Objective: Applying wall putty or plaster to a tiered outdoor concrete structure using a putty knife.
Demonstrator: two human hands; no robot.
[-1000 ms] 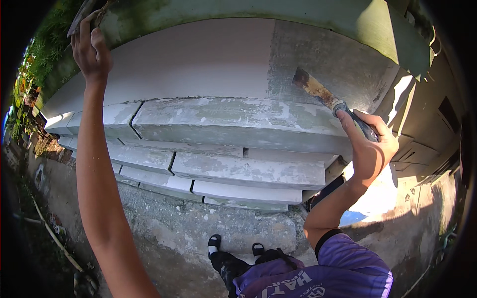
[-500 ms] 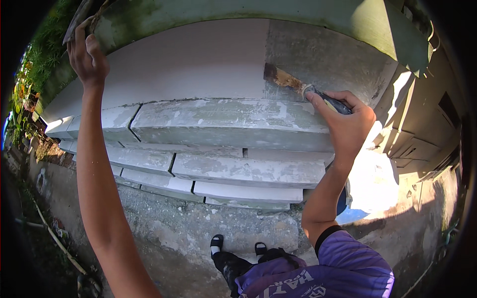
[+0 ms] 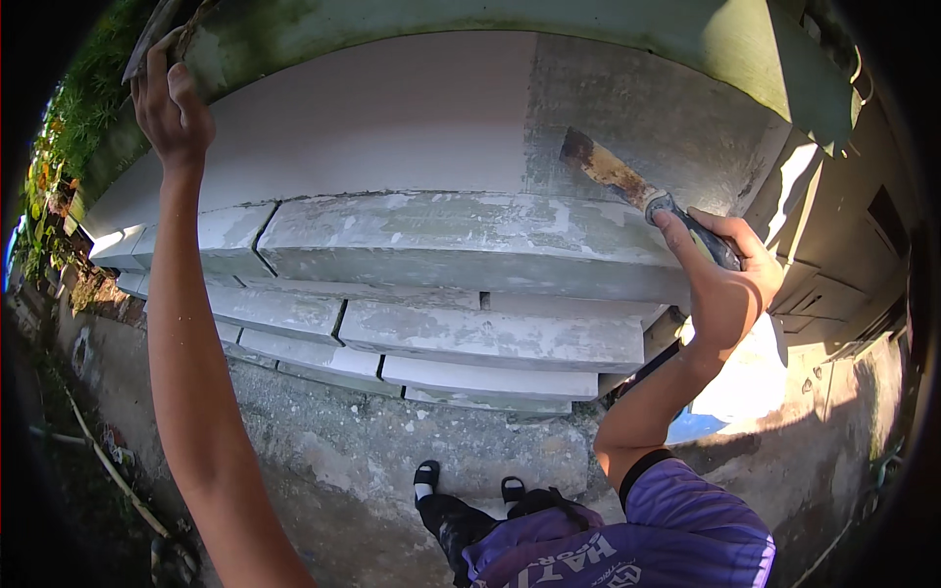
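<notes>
My right hand [image 3: 730, 279] is wrapped round the dark handle of a putty knife [image 3: 613, 174]. Its blade is brown and rust-stained, and the tip lies over the grey, bare-looking part [image 3: 652, 122] of a wall panel. To the left, the same panel has a smooth white part [image 3: 382, 122], with a straight upright border between the two. My left hand [image 3: 176, 118] is raised at the upper left, fingers curled at the edge of a grey flat piece [image 3: 147, 44]. Most of that piece is out of view.
Below the panel, stepped ledges [image 3: 451, 230] patched in white and grey jut toward me, split by dark gaps. A green, weathered curved edge [image 3: 412, 29] runs overhead. Green plants [image 3: 93, 127] grow at left. My sandalled feet [image 3: 426, 475] stand on stained concrete. Something blue [image 3: 696, 426] lies low at right.
My right hand and the putty knife have moved to the right, and the blade tip has left the white part's border. My left hand has stayed in place.
</notes>
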